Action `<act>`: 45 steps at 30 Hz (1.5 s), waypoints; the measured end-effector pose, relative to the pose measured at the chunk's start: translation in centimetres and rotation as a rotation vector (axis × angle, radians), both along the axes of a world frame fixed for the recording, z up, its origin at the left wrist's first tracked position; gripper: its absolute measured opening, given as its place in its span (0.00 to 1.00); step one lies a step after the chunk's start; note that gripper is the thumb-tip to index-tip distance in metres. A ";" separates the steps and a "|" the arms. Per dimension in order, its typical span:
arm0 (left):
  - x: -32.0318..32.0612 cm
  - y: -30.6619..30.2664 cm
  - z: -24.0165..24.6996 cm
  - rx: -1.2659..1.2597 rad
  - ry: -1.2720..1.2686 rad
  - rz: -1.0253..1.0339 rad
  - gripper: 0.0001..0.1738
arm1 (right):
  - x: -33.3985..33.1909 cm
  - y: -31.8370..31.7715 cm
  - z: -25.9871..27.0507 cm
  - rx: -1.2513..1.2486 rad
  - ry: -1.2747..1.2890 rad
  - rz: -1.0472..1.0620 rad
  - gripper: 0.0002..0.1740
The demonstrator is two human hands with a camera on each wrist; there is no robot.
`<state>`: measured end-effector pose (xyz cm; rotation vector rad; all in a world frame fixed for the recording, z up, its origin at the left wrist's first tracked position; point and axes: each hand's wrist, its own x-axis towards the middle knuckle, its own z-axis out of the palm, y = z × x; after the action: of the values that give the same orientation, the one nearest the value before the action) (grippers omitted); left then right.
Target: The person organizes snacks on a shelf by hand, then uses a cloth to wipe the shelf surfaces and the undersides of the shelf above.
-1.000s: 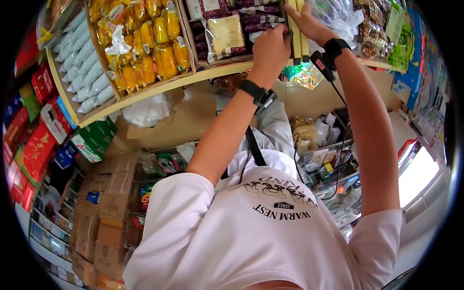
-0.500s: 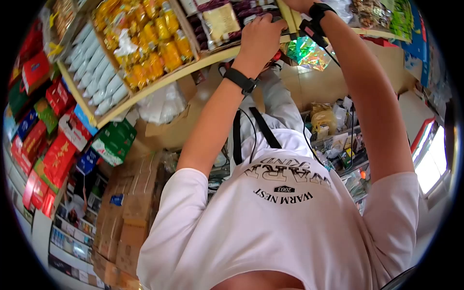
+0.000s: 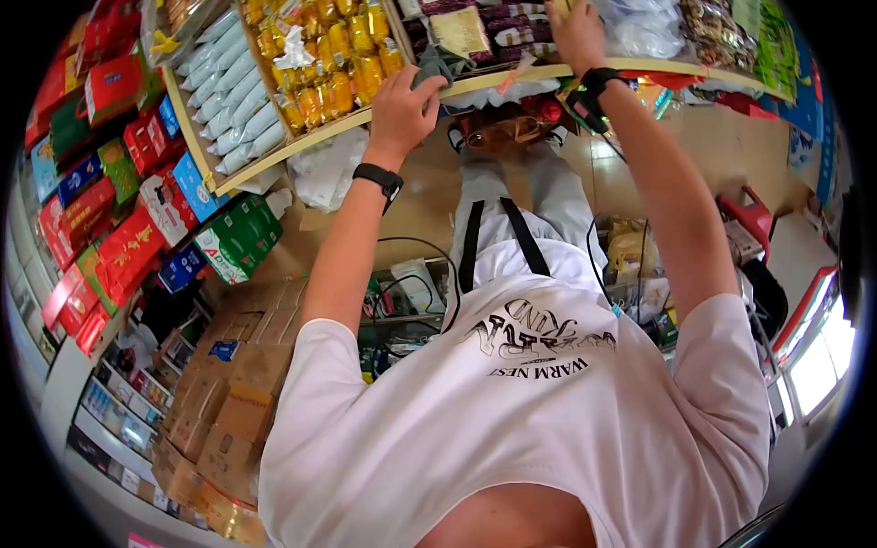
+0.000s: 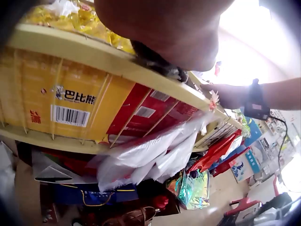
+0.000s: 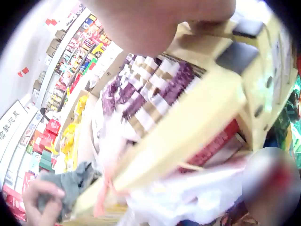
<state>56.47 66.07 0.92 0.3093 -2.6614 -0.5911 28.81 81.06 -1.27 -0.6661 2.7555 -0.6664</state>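
Observation:
At the front edge of the display rack (image 3: 329, 119), my left hand (image 3: 399, 114) grips a dark grey cloth (image 3: 438, 66). In the right wrist view, the left hand's fingers (image 5: 42, 195) curl on this cloth (image 5: 70, 183) near the rack's pale yellow rim (image 5: 164, 136). My right hand (image 3: 577, 38) is farther right, by a yellow divider beside purple-and-white packets (image 3: 523, 35). The right wrist view has the right hand (image 5: 155, 23) over the pale frame; its fingertips are mostly hidden. The left hand (image 4: 164, 28) looms above the rim in the left wrist view, its fingers unseen.
Yellow-wrapped snacks (image 3: 343, 55) and pale blue packets (image 3: 239, 100) fill trays at left. White plastic (image 4: 155, 150) hangs from the rack front. Brown cartons (image 3: 228, 402) and red gift boxes (image 3: 128, 247) stand lower left. A cable hangs by the right wrist.
My left hand has moved left along the rack edge, away from the right hand, and the grey cloth now shows. The head view has shifted; the right hand remains near the yellow divider.

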 end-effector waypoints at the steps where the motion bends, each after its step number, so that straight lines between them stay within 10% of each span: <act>1: -0.9 0.4 -0.2 0.046 -0.009 0.070 0.08 | 0.8 0.3 -0.6 -0.019 0.153 0.021 0.42; 6: -6.2 3.0 -1.5 -0.030 0.011 0.143 0.10 | 1.7 1.4 -2.2 -0.062 0.418 0.082 0.39; 20: -8.3 2.2 -1.8 0.261 -0.157 0.255 0.12 | 2.6 -0.1 1.4 0.060 0.095 -0.080 0.42; 36: -14.3 -4.9 -1.1 0.639 -0.919 0.127 0.22 | 2.0 0.4 -1.3 0.034 0.281 -0.060 0.44; 41: -16.9 -9.9 4.1 1.058 -0.680 0.323 0.14 | 2.1 0.7 -1.4 0.022 0.264 -0.056 0.42; 45: -19.5 -12.9 -2.8 1.203 -0.424 0.307 0.14 | 2.1 0.7 -1.4 0.048 0.253 -0.067 0.41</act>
<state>36.97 53.13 -1.89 1.2284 -2.1562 -2.1247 30.87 81.73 -2.71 -0.6936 3.0272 -0.5615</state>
